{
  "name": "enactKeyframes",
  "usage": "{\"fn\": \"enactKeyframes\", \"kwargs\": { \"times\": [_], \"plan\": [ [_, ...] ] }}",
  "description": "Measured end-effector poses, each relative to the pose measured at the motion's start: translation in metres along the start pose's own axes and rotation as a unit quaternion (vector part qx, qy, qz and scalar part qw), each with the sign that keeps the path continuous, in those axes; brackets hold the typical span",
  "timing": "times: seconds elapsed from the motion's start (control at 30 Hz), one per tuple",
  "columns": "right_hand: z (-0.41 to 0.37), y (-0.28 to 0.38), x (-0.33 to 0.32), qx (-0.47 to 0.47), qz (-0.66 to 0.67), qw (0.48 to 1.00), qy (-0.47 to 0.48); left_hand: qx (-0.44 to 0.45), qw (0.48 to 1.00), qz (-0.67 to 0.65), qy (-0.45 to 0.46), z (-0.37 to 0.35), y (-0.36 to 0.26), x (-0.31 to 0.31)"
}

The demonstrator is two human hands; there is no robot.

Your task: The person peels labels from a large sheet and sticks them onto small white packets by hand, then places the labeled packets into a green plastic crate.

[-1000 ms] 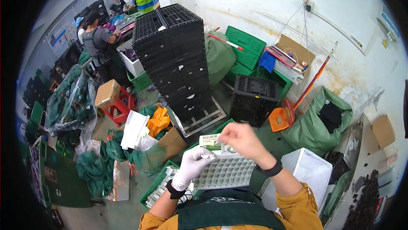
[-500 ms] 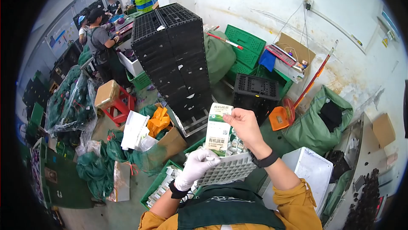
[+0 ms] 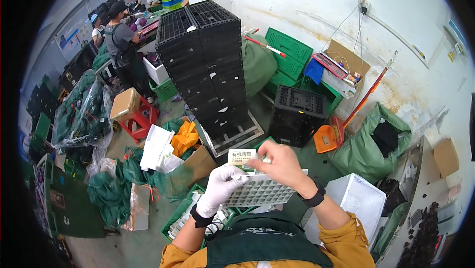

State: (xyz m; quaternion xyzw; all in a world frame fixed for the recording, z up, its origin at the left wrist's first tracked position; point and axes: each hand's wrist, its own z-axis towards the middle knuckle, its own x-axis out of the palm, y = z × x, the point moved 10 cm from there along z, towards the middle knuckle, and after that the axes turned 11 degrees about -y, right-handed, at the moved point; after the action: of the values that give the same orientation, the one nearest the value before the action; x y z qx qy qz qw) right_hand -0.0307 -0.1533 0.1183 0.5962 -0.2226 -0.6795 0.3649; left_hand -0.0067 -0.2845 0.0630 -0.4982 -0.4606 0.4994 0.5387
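My left hand (image 3: pixel 221 189), in a white glove, is closed on the left edge of a white gridded tray (image 3: pixel 264 191) held in front of my apron. Above the tray's far rim stands a white and green printed label (image 3: pixel 240 155) with Chinese lettering; its lower part is hidden. Bare, my right hand (image 3: pixel 282 165) has bent fingers, with fingertips against the label's right side. Below the left hand, a green crate (image 3: pixel 184 207) on the floor holds several small white and green pieces.
A tall stack of black crates (image 3: pixel 203 65) stands ahead. To the left are a cardboard box (image 3: pixel 200 164) with netting and a red stool (image 3: pixel 136 122). On the right are a white foam box (image 3: pixel 363 201), a green sack (image 3: pixel 373 144) and an orange dustpan (image 3: pixel 325 138). Co-workers (image 3: pixel 121 43) stand far left.
The label strip, held up at length before, is now lower and mostly out of sight. My right hand has come down towards the tray, and my left hand has risen slightly.
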Motion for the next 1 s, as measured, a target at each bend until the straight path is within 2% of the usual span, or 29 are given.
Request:
{"fn": "enactKeyframes", "kwargs": {
  "times": [0.03, 0.07, 0.13, 0.2, 0.23, 0.27, 0.3, 0.33, 0.4, 0.47, 0.53, 0.57, 0.63, 0.73, 0.77, 0.8, 0.87, 0.93, 1.0],
  "plan": [
    [0.000, 0.005, 0.011, -0.042, 0.106, 0.993, 0.002, -0.015, 1.000, -0.014, 0.015, 0.000, 0.001, 0.004],
    [0.002, -0.003, 0.017, -0.040, 0.106, 0.994, 0.001, -0.029, 0.999, -0.027, 0.031, -0.001, 0.002, 0.009],
    [0.013, -0.018, 0.011, -0.024, 0.285, 0.956, -0.065, -0.014, 0.999, -0.024, 0.030, 0.000, 0.003, 0.012],
    [0.031, -0.051, 0.000, 0.013, 0.329, 0.937, -0.115, -0.026, 0.997, -0.048, 0.054, -0.005, 0.011, 0.019],
    [0.035, -0.058, -0.008, 0.029, 0.297, 0.946, -0.124, -0.093, 0.993, -0.041, 0.054, -0.010, 0.027, 0.019],
    [0.037, -0.065, -0.016, 0.044, 0.265, 0.954, -0.132, -0.094, 0.993, -0.041, 0.055, -0.011, 0.031, 0.018],
    [0.036, -0.063, -0.021, 0.046, 0.174, 0.976, -0.125, -0.072, 0.996, -0.031, 0.046, -0.011, 0.031, 0.015],
    [0.034, -0.056, -0.022, 0.045, 0.173, 0.976, -0.123, -0.051, 0.998, -0.021, 0.036, -0.009, 0.030, 0.012],
    [0.020, -0.023, -0.024, -0.026, 0.183, 0.975, -0.122, -0.031, 0.999, -0.009, 0.022, -0.007, 0.021, 0.006],
    [0.004, 0.001, 0.002, -0.061, 0.194, 0.979, -0.003, -0.060, 0.998, -0.013, -0.017, -0.004, 0.018, -0.002],
    [-0.005, 0.012, 0.019, -0.115, 0.113, 0.987, -0.007, -0.036, 0.999, -0.014, -0.006, -0.004, 0.014, -0.002],
    [-0.004, 0.012, 0.019, -0.114, 0.114, 0.987, -0.008, -0.031, 0.999, -0.011, -0.006, -0.004, 0.011, -0.002],
    [0.000, 0.012, -0.004, -0.131, -0.042, 0.980, -0.145, -0.025, 1.000, -0.008, -0.006, -0.004, 0.008, -0.003],
    [0.012, -0.009, -0.019, -0.104, -0.015, 0.979, -0.172, -0.041, 0.998, -0.017, -0.038, -0.002, 0.011, -0.013],
    [0.012, -0.010, -0.016, -0.098, 0.044, 0.985, -0.133, -0.046, 0.998, -0.018, -0.042, -0.001, 0.012, -0.015],
    [0.009, -0.004, -0.019, -0.100, 0.043, 0.985, -0.132, -0.052, 0.997, -0.020, -0.046, -0.001, 0.013, -0.016],
    [-0.008, 0.035, -0.011, -0.221, 0.072, 0.969, -0.081, -0.045, 0.998, 0.003, -0.041, 0.001, 0.011, -0.015],
    [-0.018, 0.054, -0.007, -0.249, 0.053, 0.964, -0.071, -0.038, 0.998, 0.028, -0.034, 0.004, 0.011, -0.014],
    [-0.025, 0.070, -0.001, -0.296, 0.010, 0.953, -0.060, 0.050, 0.998, 0.034, -0.012, 0.006, -0.001, -0.005]
  ]
}}
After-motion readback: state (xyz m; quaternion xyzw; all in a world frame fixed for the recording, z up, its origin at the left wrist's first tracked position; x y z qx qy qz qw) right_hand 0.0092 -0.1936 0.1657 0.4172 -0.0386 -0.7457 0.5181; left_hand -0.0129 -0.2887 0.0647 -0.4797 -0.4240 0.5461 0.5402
